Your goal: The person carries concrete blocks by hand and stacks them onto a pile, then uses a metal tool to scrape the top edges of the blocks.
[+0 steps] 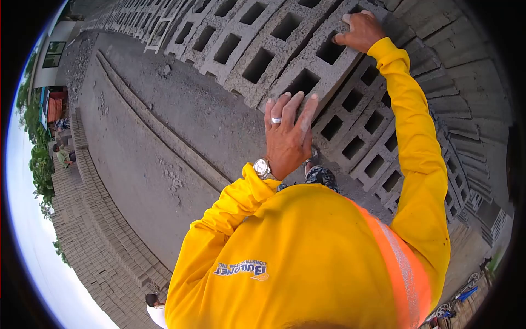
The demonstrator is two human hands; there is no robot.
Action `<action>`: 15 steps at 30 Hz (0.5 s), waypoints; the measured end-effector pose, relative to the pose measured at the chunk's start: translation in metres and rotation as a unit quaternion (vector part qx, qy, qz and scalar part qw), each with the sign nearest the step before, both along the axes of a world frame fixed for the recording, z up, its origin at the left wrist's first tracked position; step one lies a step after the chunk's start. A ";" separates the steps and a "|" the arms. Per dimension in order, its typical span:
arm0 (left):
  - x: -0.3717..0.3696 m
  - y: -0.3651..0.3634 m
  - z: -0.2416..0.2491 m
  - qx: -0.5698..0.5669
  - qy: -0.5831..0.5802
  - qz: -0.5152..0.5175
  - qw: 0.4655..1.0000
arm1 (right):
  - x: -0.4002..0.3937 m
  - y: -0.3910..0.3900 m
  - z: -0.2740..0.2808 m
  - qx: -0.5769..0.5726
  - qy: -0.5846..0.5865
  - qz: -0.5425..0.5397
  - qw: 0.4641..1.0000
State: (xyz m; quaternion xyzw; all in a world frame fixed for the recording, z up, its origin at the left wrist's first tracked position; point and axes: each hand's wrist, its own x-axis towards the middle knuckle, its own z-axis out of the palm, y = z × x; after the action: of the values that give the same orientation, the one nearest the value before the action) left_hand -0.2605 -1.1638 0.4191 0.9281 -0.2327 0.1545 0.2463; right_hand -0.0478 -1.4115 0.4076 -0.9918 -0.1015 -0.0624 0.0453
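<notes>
Grey concrete hollow blocks with rectangular cells stand in a long row in front of me. My right hand (359, 32) is closed on the far part of one hollow block (323, 61), its thumb and fingertips at the openings of the cells. At the near end of that same block is my left hand (289, 123), a ring and a wristwatch on it. Its fingers are stretched out and slightly apart, tips against the block's edge beside a cell. The left thumb is hidden.
More hollow blocks (353, 123) lie stacked lower on the right, with further rows (460, 66) beyond. A long narrow strip (148, 118) crosses the dusty ground at left. Behind it runs a large block stack (90, 219). A person (156, 307) is at lower left, another person (63, 155) farther off.
</notes>
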 end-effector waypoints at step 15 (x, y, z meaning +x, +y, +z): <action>-0.240 0.323 -0.275 0.068 0.452 0.039 0.888 | -0.516 0.122 -0.164 0.292 0.036 -0.337 0.895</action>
State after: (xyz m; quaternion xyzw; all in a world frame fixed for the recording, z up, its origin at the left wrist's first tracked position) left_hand -0.5004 -0.8411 0.1439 0.9201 -0.0694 -0.2887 0.2554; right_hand -0.5638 -1.2900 0.2433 -0.9105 0.2629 -0.0655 0.3124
